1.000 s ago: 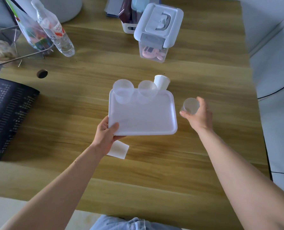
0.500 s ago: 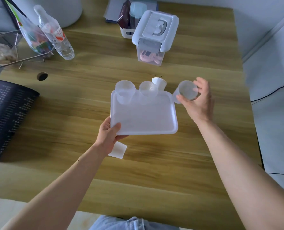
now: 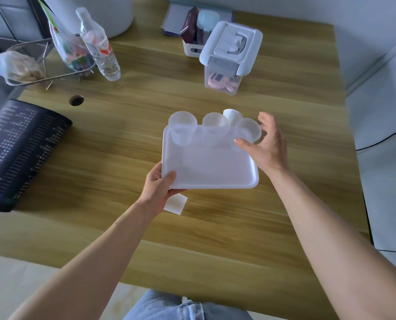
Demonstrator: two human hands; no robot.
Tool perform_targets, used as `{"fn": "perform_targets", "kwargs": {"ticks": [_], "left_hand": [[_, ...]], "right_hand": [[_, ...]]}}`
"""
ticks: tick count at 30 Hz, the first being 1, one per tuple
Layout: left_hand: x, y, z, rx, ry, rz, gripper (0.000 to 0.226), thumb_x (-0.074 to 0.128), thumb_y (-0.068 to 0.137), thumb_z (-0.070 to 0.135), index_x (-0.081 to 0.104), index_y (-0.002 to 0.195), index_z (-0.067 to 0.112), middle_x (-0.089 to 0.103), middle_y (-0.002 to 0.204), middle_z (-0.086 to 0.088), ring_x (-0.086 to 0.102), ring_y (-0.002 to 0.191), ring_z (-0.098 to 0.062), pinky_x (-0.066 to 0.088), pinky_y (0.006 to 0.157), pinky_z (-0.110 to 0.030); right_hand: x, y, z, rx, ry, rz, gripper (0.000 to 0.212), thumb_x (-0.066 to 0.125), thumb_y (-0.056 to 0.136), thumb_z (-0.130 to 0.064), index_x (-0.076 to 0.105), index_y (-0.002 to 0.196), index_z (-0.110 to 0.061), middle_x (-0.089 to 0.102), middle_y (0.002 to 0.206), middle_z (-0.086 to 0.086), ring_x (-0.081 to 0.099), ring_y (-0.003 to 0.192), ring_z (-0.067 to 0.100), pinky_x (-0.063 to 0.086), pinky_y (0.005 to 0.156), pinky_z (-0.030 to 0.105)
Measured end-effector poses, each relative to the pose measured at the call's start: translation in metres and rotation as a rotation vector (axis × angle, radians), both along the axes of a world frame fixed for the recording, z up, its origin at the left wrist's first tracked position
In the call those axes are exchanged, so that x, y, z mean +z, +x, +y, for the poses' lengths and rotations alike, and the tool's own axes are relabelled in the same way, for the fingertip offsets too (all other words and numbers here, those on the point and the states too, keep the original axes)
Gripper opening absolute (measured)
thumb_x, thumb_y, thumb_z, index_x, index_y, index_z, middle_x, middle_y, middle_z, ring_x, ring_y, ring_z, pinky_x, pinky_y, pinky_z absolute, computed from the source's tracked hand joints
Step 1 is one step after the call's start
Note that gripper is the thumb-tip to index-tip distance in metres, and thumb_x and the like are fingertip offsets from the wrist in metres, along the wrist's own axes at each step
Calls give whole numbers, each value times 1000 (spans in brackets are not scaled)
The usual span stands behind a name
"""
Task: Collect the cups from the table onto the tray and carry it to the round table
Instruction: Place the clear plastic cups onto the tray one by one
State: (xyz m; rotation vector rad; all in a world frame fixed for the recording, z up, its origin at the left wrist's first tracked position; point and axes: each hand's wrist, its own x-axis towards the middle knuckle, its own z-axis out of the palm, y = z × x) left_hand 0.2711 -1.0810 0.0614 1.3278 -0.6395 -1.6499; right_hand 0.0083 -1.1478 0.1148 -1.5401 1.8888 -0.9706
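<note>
Fingers of the left hand (image 3: 158, 188) grip the near left corner of the tray (image 3: 206, 167) above the wooden table (image 3: 215, 227). Three cups (image 3: 212, 130) line its far edge; the right hand (image 3: 267, 146) is open beside the rightmost cup (image 3: 248, 131).

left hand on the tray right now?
Touching. Head view shows the left hand gripping the tray's near-left corner, thumb lying over the rim and fingers under it.
</note>
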Motion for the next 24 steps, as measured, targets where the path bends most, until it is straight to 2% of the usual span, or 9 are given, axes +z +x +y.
{"fn": "perform_targets", "kwargs": {"ticks": [3,6,10,14,16,18,20,24], "left_hand": [[0,12,4,24,-5,5,28,48,97,-3,60,116,14,66,108,-6,67,100,-27,61,72,-36],[1,29,6,71,-11,35,27,50,96,-3,62,112,15,68,106,-6,68,97,-27,62,73,-37],[3,55,6,144,-14,25,26,49,97,-4,61,112,13,68,104,-5,69,92,-25,62,69,-34],[2,84,5,215,-16,-3,29,49,95,-5,61,113,14,67,110,-6,68,98,-27,61,68,-33],[2,99,5,240,-10,-23,32,48,95,-5,60,118,12,65,116,-9,67,103,-29,61,69,-33],[2,111,6,259,-13,-27,33,48,95,-6,59,120,12,65,118,-8,67,105,-29,61,69,-32],[2,121,7,283,-17,-22,32,47,95,-6,61,115,14,66,114,-5,67,102,-27,60,68,-31],[-3,138,10,310,-13,-16,31,47,95,-7,61,114,13,66,113,-5,68,102,-27,61,69,-33]], "right_hand": [[1,8,4,-12,-43,35,87,86,66,-35,43,139,-18,51,138,-2,49,125,19,38,96,28],[-1,22,13,-32,-154,75,72,86,64,-32,54,125,-12,49,116,-4,55,108,24,46,88,34],[-11,49,30,-10,-220,71,48,85,65,-24,60,103,-10,52,103,-2,59,84,19,42,74,23],[-30,83,50,96,-165,17,34,86,66,-23,61,87,-14,58,94,1,59,73,18,44,70,20],[-43,101,61,165,-102,-11,34,88,64,-25,61,83,-16,60,90,1,58,70,15,46,69,20],[-56,117,70,244,-29,-10,37,89,62,-29,63,84,-17,61,88,0,59,72,14,49,69,22],[-66,131,78,333,82,-8,44,90,61,-34,66,93,-17,63,93,-3,59,82,12,48,75,23],[-83,147,86,413,329,45,72,89,59,-43,60,120,-20,63,122,-4,56,114,14,46,96,31]]}}
